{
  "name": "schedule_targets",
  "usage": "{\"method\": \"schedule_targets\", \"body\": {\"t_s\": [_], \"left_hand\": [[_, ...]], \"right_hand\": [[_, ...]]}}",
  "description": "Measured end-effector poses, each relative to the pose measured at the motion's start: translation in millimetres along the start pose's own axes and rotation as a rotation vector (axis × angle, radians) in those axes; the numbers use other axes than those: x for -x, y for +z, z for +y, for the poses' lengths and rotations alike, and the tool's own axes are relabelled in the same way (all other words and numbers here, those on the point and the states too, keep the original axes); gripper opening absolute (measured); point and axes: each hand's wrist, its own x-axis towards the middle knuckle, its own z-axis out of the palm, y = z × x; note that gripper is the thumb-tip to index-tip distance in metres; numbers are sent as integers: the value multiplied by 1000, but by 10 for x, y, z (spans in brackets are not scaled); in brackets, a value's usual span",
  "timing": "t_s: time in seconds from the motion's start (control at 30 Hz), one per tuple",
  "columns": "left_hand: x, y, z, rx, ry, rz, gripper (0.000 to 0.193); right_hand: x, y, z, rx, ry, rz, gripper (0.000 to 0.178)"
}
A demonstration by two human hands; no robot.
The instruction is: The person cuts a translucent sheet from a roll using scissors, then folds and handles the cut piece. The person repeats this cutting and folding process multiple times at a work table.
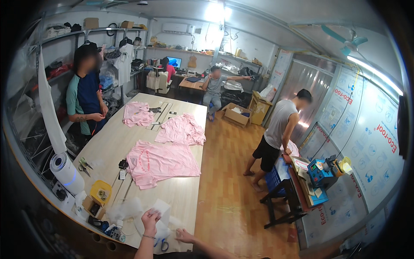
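At the near end of the long pale table (192, 162), my left hand (151, 217) is closed on the edge of a white sheet (162, 207), which may be paper or film. My right hand (186, 236) is to its right, by the table's edge, with its fingers curled together. Whatever they may pinch is too small to tell. Between and below my hands lie blue-handled scissors (164, 246). Crumpled translucent sheets (125, 210) spread to the left of my left hand. Beyond them a pink printed T-shirt (166, 164) lies flat, with two more pink shirts (183, 129) farther back.
A yellow basket (101, 192), an open cardboard box (93, 207) and green-handled scissors (84, 166) sit along the table's left side, near a white air purifier (67, 172). One person stands left of the table; another bends at a blue press machine (320, 172) on the right.
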Motion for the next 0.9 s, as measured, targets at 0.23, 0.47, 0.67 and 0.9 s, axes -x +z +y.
{"method": "schedule_targets", "body": {"t_s": [0.23,0.47,0.67,0.9], "left_hand": [[69,283,40,2,-120,-177,38],[470,597,-193,-163,-215,-351,40],[471,420,-617,-551,20,-403,42],[453,482,-443,-875,199,-414,43]], "right_hand": [[589,-630,-972,-1611,38,194,101],[824,-737,-861,-1581,-223,238,68],[976,-795,-1022,-1539,-257,444,51],[890,-769,-893,-1416,-253,566,57]]}}
